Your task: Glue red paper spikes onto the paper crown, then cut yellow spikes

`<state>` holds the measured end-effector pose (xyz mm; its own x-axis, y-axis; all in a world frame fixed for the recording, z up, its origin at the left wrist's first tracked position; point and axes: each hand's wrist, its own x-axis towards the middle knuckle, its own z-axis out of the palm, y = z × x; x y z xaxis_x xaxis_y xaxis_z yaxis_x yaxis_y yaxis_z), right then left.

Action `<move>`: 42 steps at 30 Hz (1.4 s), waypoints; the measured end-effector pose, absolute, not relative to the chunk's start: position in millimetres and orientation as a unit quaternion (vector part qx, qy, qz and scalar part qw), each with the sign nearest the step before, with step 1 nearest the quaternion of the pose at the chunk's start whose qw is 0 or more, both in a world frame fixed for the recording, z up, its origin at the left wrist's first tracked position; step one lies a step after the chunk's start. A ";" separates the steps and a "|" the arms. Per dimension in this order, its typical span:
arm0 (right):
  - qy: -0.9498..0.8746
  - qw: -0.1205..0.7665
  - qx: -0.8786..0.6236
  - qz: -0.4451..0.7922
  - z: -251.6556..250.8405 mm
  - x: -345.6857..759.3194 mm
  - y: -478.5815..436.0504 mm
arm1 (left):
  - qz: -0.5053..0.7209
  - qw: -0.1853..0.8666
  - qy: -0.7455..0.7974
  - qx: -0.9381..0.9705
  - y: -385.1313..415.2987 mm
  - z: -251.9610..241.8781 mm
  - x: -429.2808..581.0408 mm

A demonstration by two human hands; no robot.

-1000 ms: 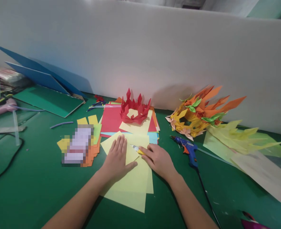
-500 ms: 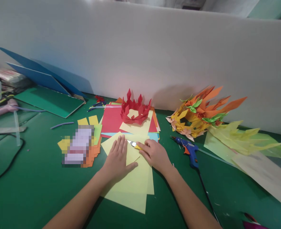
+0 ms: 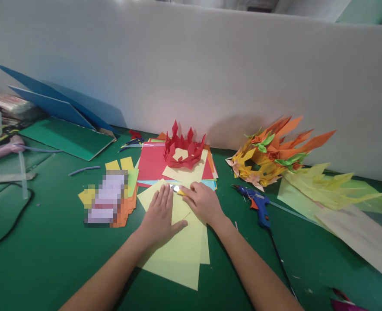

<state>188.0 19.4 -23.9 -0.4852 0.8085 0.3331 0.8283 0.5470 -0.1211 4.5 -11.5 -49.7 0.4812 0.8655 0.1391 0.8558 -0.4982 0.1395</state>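
Pale yellow paper sheets (image 3: 181,246) lie overlapped on the green table in front of me, the upper one folded. My left hand (image 3: 160,211) rests flat on them, fingers stretched forward and thumb out to the side. Closed around a yellow utility knife (image 3: 178,190) is my right hand (image 3: 205,201), just right of my left fingertips. The knife's metal blade end points left and lies at the folded paper's upper part. Part of the knife's handle is hidden inside my right fingers.
A red paper crown (image 3: 184,149) stands on coloured sheets behind the paper. To the right are a blue glue gun (image 3: 257,203) with its cord and an orange-yellow paper crown (image 3: 262,164). A blurred-out phone-like object (image 3: 106,198) lies left on small coloured papers. Blue boards (image 3: 58,103) lean at back left.
My right hand has slid the knife a little left and away from me along the paper. My left hand has stayed in place.
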 end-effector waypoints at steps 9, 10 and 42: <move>-0.861 0.176 -0.476 -0.022 -19.0 181.2 27.3 | 0.095 0.025 0.503 0.859 -11.8 -49.5 5.6; -0.861 0.174 -0.477 -0.023 -18.6 180.5 28.2 | 0.096 0.024 0.503 0.859 -11.9 -49.6 5.5; -0.789 0.188 -0.581 -0.060 -26.9 217.8 11.2 | 0.112 0.034 0.498 0.859 -12.3 -42.1 5.5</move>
